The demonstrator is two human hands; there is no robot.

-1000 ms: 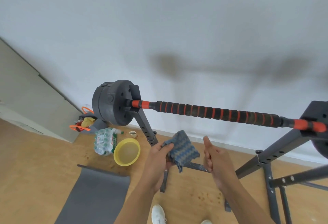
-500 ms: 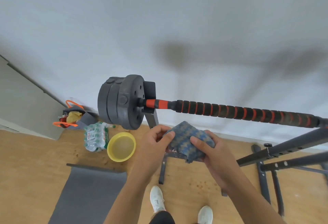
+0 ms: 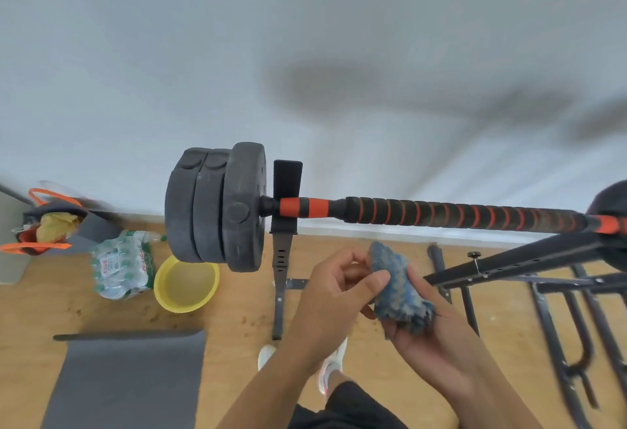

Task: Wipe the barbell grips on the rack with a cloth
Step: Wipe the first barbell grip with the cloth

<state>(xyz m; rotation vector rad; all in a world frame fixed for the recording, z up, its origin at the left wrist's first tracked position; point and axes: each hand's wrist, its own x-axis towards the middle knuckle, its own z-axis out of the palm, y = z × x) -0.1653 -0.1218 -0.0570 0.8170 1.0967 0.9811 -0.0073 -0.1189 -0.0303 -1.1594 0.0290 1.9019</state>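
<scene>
Blue cloth (image 3: 400, 296) bunched between right hand (image 3: 431, 330) cupping and left hand (image 3: 336, 296) pinching, below foam-wrapped barbell grips (image 3: 458, 216) resting on rack (image 3: 286, 191). Soft, light, likely easy wrapping round bar mid-grip.

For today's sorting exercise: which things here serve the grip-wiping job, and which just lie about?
Job: cloth, right hand, left hand, barbell grip, rack.

Lying about: yellow bowl, water bottle pack, grey mat, orange-handled bag.
</scene>
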